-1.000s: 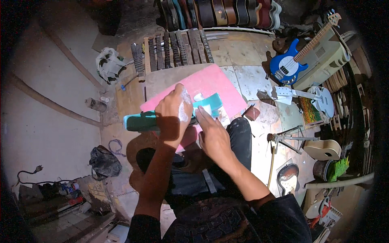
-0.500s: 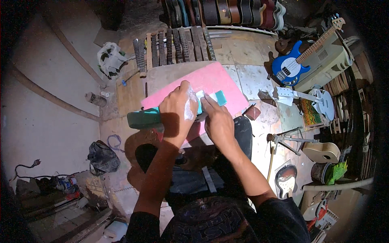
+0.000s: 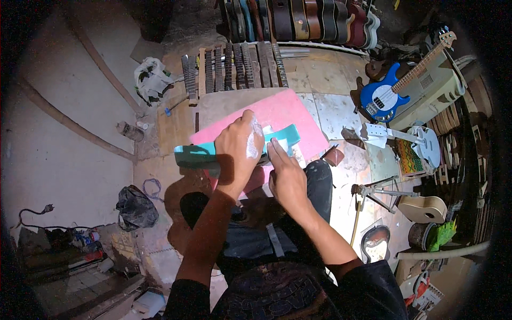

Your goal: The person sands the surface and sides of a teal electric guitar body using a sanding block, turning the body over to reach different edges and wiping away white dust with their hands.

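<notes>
A long turquoise piece (image 3: pixel 190 156) lies across a pink board (image 3: pixel 296 109) over my lap. My left hand (image 3: pixel 239 143) is closed over its middle, fingertips hidden, with white smears on the back of the hand. My right hand (image 3: pixel 285 176) is closed, index and middle fingers together, pressing a small white piece (image 3: pixel 282 143) against the turquoise piece near its right part. Another pale piece shows partly behind the fingers; I cannot make out what it is.
Guitar necks (image 3: pixel 240 66) lie in a row beyond the board, guitar bodies (image 3: pixel 298 18) behind them. At right are a blue bass (image 3: pixel 381 93), a white guitar (image 3: pixel 424 144) and a metal stand (image 3: pixel 368 193). A black bag (image 3: pixel 136 208) and hanging hoses (image 3: pixel 85 122) are at left.
My right hand's fingers slid up and left along the turquoise piece, then back down and right, uncovering more of its right end. My left hand keeps its hold, shifted slightly in view.
</notes>
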`<state>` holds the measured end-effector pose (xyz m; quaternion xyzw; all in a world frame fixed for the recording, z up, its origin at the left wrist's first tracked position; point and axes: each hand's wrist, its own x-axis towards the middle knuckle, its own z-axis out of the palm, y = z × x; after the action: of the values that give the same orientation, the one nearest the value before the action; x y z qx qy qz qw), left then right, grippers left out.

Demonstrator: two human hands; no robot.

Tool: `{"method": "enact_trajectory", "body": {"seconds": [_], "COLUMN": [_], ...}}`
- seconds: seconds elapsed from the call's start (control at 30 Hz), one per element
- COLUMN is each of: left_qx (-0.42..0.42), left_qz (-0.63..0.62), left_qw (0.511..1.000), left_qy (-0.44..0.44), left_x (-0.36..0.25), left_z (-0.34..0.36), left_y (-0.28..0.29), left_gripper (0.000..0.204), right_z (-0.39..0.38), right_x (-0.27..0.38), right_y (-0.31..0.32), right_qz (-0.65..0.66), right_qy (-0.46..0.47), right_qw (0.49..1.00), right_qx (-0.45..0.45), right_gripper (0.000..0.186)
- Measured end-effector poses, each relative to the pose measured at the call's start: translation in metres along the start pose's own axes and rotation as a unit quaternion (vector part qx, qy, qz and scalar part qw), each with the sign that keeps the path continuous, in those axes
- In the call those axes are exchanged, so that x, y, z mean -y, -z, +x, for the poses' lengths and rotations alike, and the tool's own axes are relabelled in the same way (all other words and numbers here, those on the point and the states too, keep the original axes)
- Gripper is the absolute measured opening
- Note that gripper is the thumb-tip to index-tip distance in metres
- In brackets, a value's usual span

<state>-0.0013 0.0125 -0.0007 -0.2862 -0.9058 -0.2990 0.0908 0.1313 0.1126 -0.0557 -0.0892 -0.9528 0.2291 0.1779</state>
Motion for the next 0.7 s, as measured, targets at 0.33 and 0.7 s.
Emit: {"method": "enact_trajectory", "body": {"seconds": [0.33,0.7], "left_qx": [-0.007,-0.024], "left_qz": [-0.014,-0.014], "left_qw": [1.000,1.000], "left_qy": [-0.007,-0.006], "left_x": [-0.002,-0.004], "left_z": [-0.002,-0.002], "left_y": [0.003,-0.004], "left_gripper": [0.022,0.018], "right_z": [0.004,0.017], "right_x": [0.001,-0.004], "right_y": [0.005,0.008], "right_qz": [0.049,0.073], "right_qy": [-0.029,-0.035], "right_qw": [0.998,0.996], "right_qx": [0.025,0.023], "right_gripper": [0.068,0.066]}}
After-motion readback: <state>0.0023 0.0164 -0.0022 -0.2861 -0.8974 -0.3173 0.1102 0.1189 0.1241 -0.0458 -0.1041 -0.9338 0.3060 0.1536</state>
